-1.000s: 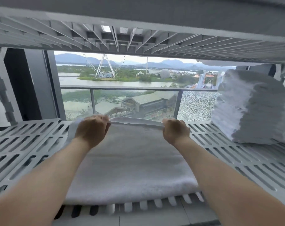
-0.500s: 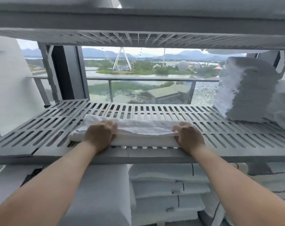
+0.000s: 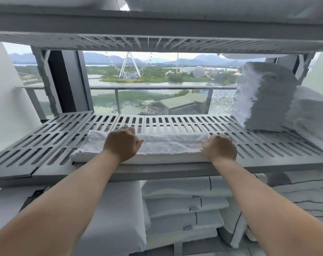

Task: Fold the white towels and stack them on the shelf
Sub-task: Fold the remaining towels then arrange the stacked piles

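Note:
A folded white towel (image 3: 168, 146) lies flat near the front edge of the grey slatted shelf (image 3: 46, 141). My left hand (image 3: 122, 143) rests on its left part, fingers curled over the far edge and thumb lying on top. At the towel's right end, my right hand (image 3: 219, 147) sits the same way, fingers bent over the far corner. Both forearms reach in from below. A tall stack of folded white towels (image 3: 264, 100) stands at the right end of the same shelf.
More folded white linen (image 3: 312, 115) lies beside the tall stack at the far right. An upper slatted shelf (image 3: 157, 28) hangs close overhead. Stacked white pillows (image 3: 184, 200) fill the shelf below. A balcony railing (image 3: 157, 88) and a window lie behind.
The view has pulled back and dropped, so the towel now lies lower and farther from me. Both hands stay on the towel and have shifted slightly toward its far edge.

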`<action>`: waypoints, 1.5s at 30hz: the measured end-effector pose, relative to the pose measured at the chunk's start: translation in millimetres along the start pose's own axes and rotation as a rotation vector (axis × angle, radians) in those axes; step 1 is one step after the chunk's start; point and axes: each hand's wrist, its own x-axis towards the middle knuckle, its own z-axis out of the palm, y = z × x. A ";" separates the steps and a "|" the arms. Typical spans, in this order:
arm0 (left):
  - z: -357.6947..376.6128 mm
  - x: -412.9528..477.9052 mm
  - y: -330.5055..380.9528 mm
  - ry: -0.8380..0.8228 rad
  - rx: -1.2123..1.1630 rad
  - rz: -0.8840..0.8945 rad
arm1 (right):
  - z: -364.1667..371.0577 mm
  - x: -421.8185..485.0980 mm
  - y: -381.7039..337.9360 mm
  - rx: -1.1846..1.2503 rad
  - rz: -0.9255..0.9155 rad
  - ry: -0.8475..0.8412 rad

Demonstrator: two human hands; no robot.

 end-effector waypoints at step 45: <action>40.4 -22.6 -215.3 -0.183 -1.138 -0.910 | 98.3 -108.8 -345.6 0.147 -0.626 0.056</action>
